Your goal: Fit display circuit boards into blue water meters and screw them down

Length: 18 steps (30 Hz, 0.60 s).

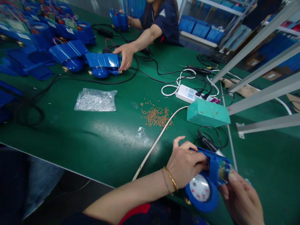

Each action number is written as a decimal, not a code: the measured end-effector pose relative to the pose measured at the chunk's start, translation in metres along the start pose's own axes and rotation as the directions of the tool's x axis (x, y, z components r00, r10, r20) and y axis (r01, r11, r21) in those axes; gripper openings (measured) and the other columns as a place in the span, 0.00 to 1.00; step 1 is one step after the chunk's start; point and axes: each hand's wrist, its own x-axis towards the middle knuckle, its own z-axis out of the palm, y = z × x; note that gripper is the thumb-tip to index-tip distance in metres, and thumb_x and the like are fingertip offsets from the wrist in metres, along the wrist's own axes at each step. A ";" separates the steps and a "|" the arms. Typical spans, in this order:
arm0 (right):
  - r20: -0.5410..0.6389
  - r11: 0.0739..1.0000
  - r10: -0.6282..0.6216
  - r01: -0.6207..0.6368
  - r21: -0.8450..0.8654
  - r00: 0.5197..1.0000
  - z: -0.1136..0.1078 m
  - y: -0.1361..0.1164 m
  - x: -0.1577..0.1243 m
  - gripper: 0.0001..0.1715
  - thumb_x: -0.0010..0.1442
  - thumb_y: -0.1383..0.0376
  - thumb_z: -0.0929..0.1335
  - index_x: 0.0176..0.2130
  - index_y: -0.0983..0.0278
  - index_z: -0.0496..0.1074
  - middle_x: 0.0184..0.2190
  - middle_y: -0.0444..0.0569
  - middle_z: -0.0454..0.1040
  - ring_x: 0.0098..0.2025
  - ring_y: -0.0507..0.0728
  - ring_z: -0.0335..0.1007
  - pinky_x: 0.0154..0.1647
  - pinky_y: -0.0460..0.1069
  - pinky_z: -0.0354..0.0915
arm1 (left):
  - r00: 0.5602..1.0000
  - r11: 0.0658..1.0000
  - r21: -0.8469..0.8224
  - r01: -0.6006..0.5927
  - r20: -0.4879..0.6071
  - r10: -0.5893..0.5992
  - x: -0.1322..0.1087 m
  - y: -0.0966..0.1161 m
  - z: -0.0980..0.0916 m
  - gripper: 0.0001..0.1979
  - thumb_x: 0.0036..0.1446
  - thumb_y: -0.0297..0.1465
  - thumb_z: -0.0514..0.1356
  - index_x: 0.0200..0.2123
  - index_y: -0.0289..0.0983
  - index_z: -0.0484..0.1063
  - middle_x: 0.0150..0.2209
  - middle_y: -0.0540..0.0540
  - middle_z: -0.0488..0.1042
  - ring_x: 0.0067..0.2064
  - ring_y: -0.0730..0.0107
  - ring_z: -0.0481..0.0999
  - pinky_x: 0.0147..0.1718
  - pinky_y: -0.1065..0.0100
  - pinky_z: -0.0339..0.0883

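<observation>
Two hands are ours: our left hand and our right hand both hold a blue water meter over the near part of the green table. Our left fingers are closed around the meter's blue housing, and our right fingers grip its far end, just beside an exposed circuit board. The meter's white dial tilts toward us. Just past the meter sit a black cable and a teal box, with a white power strip behind them. Farther along the table lie scattered copper pins and a clear bag of small silver parts. Across from us, a co-worker's hand rests on another blue meter, which lies beside a crowded group of blue meters.
</observation>
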 end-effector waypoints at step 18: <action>-0.021 0.982 0.073 -0.075 -0.176 0.997 0.014 -0.028 -0.004 0.32 0.39 0.42 0.77 0.17 0.66 0.68 0.13 0.47 0.65 0.15 0.50 0.59 0.13 0.44 0.59 | 0.869 0.934 0.110 -0.340 0.415 0.268 0.024 -0.010 -0.035 0.12 0.61 0.37 0.61 0.28 0.37 0.75 0.32 0.49 0.80 0.47 0.63 0.69 0.45 0.58 0.51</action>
